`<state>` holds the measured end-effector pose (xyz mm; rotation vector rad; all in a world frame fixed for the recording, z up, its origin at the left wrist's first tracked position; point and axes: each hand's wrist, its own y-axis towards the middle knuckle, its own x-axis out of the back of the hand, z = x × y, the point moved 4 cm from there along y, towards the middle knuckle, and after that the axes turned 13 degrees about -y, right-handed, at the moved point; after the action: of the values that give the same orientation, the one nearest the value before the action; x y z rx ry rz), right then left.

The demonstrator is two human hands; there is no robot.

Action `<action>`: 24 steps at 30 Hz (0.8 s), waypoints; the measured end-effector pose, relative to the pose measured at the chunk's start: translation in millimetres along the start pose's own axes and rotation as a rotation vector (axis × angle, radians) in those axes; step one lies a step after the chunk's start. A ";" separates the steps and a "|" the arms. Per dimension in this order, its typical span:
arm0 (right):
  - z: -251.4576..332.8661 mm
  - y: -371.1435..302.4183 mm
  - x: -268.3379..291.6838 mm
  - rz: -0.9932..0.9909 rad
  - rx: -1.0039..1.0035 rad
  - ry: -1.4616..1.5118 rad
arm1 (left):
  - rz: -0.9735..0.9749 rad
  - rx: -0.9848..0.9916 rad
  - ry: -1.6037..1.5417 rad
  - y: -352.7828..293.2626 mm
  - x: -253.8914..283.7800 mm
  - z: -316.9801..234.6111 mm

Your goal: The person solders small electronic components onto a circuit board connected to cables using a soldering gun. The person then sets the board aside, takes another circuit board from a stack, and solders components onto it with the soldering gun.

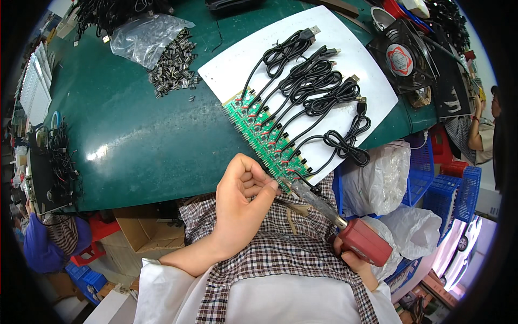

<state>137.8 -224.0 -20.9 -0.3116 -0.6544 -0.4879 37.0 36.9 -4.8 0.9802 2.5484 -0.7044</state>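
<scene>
- Bright, mostly even light across the frame.
- A whitish glare patch on the table (135,129), left of centre.
- Small glints on the clear bag (145,35), upper left.
- The sheet (237,65), upper centre, looks nearly white, its edges bowed.
- Boards (259,132) and cables (337,93), mid-frame, fairly sharp.
- Things squeezed and softer toward both side rims.
- Black corners, bluish fringe along the rim.

From the person's head, the wide fisheye view looks steeply down over the checked apron (291,260) onto the green table (135,140) at close range, straight edges bending toward its rim.
</scene>
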 end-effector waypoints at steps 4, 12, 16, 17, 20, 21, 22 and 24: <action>-1.0 -5.0 1.6 -0.008 -0.063 0.052 | -0.018 -0.005 -0.019 -0.6 -0.2 0.4; -12.5 -18.7 -3.9 -0.029 -0.079 -0.030 | -0.018 0.002 -0.031 -0.6 0.2 1.9; 2.3 -2.9 -4.9 0.004 -0.138 0.017 | -0.012 0.004 -0.042 -0.3 0.4 3.1; 7.9 2.4 -4.0 -0.027 -0.152 0.088 | -0.011 0.004 -0.041 -0.2 0.3 3.0; 9.1 3.6 -3.7 -0.067 -0.153 0.134 | -0.004 0.013 -0.044 0.1 0.5 2.2; 7.9 2.6 -4.0 -0.077 -0.139 0.111 | -0.005 0.012 -0.039 0.1 0.8 2.0; 6.1 1.1 -4.5 -0.076 -0.138 0.111 | -0.006 0.010 -0.033 0.1 1.0 1.8; 2.4 -2.8 -5.1 -0.089 -0.154 0.034 | -0.003 0.015 -0.040 -0.1 0.8 1.9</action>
<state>131.6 -223.6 -22.0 -0.4193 -0.6004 -0.6291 36.7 36.2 -6.7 0.9576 2.5141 -0.7376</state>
